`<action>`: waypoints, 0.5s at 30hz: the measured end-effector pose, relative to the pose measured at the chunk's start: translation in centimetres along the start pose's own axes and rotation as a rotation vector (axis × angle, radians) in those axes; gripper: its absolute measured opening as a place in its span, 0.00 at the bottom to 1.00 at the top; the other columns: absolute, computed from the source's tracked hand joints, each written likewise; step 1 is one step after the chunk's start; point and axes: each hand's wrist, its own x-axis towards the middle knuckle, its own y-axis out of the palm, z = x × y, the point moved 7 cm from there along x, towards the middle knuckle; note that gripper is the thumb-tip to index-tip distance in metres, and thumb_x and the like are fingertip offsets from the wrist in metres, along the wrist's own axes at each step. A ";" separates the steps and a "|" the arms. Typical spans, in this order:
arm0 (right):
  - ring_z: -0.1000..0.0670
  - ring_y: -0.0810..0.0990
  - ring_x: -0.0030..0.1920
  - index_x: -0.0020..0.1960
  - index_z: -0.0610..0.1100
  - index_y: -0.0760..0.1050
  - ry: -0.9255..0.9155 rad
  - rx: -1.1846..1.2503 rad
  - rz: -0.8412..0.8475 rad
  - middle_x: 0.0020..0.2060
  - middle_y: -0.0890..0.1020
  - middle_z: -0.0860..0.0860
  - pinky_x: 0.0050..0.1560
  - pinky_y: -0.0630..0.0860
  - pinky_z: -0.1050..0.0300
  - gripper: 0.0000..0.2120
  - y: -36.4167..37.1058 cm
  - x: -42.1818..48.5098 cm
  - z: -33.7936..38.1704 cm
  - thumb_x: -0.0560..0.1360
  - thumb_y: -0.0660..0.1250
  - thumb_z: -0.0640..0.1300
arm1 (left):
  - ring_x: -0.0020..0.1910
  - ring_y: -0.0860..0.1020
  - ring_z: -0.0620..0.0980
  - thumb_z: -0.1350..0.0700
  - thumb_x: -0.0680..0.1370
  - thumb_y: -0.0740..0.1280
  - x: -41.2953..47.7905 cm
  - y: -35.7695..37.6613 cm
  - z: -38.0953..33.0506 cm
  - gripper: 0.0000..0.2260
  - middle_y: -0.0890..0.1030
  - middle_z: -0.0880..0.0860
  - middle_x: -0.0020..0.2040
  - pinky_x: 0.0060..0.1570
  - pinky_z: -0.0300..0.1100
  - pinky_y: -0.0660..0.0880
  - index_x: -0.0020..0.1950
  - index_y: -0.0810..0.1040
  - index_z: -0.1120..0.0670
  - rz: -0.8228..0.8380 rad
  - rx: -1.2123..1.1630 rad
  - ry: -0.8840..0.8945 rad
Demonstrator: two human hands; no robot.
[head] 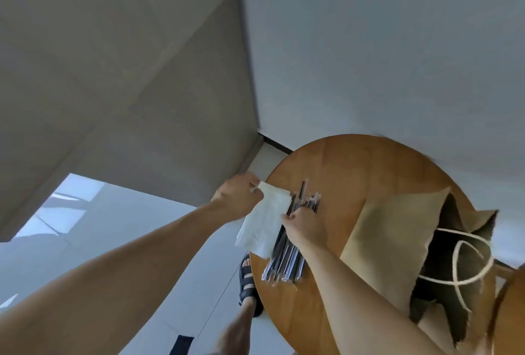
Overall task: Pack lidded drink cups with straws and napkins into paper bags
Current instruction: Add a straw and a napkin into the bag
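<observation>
A white napkin [262,221] hangs over the left edge of the round wooden table [355,173]. My left hand [237,198] pinches its top corner. My right hand [304,227] has its fingertips closed on the napkin's right edge, just above a pile of several black straws in clear wrappers [287,258]. An open brown paper bag [397,244] with white cord handles [466,263] lies to the right of the straws, its dark inside showing. No cup is visible.
A grey wall and a white wall meet behind the table. Pale floor tiles lie at the left. My sandalled foot [248,283] stands beside the table's left edge. The rim of another wooden piece [508,312] shows at the far right.
</observation>
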 end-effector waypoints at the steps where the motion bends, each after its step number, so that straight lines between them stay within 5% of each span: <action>1: 0.52 0.67 0.22 0.31 0.45 0.67 0.014 -0.003 0.002 0.24 0.70 0.52 0.24 0.61 0.62 0.21 0.9 0.7 -0.3 0.78 0.62 0.55 | 0.51 0.74 0.47 0.50 0.77 0.63 0.5 0.5 0.5 0.17 0.77 0.46 0.60 0.44 0.39 0.71 0.66 0.74 0.47 0.004 -0.020 -0.002; 6: 0.52 0.67 0.21 0.30 0.44 0.67 0.042 -0.053 0.012 0.23 0.70 0.52 0.22 0.59 0.63 0.24 3.8 2.9 -0.7 0.77 0.61 0.59 | 0.52 0.75 0.46 0.52 0.77 0.65 2.1 2.1 1.8 0.15 0.76 0.44 0.55 0.48 0.35 0.70 0.64 0.76 0.48 0.008 -0.085 -0.012; 15: 0.53 0.70 0.21 0.30 0.45 0.69 0.047 -0.105 0.029 0.23 0.72 0.52 0.21 0.60 0.64 0.21 4.4 4.1 -0.9 0.79 0.62 0.55 | 0.57 0.77 0.47 0.53 0.77 0.64 2.4 2.6 2.3 0.15 0.79 0.46 0.59 0.59 0.44 0.76 0.63 0.76 0.49 0.030 -0.094 -0.020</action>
